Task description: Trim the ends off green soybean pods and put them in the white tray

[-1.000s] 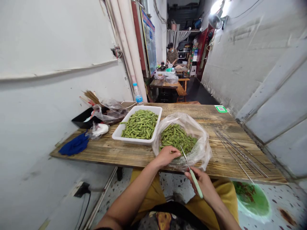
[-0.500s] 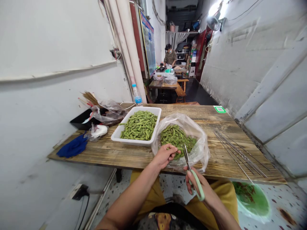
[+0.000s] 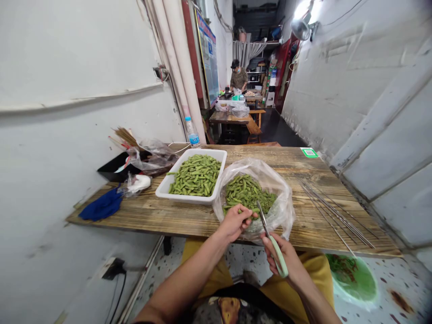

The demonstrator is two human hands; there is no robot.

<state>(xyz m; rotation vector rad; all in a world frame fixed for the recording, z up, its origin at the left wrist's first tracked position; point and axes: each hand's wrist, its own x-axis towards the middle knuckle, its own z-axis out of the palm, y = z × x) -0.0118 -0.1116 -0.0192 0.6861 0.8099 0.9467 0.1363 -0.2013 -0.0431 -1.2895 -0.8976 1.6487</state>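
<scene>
My left hand point(image 3: 236, 221) is closed, pinching a green edamame pod point(image 3: 254, 215) over the near side of a clear plastic bag point(image 3: 286, 202). More edamame pods point(image 3: 245, 191) lie heaped inside the bag. My right hand point(image 3: 281, 256) grips a pair of scissors point(image 3: 278, 257) with pale green handles. Their blades point up and away, the tips beside the pod at my left fingertips. Left of the bag stands a white tray point(image 3: 185, 198) heaped with green pods point(image 3: 195, 175).
Metal skewers point(image 3: 337, 213) lie on the table's right. At left are a blue cloth point(image 3: 101, 206), a black box point(image 3: 116, 166) and a water bottle point(image 3: 192, 133). A green-lined bin point(image 3: 362, 281) stands on the floor at right. Another person point(image 3: 239, 77) works at the back.
The scissor blades have come closer together, and the handles have drawn in. My left hand has shifted slightly, still pinching a pod.
</scene>
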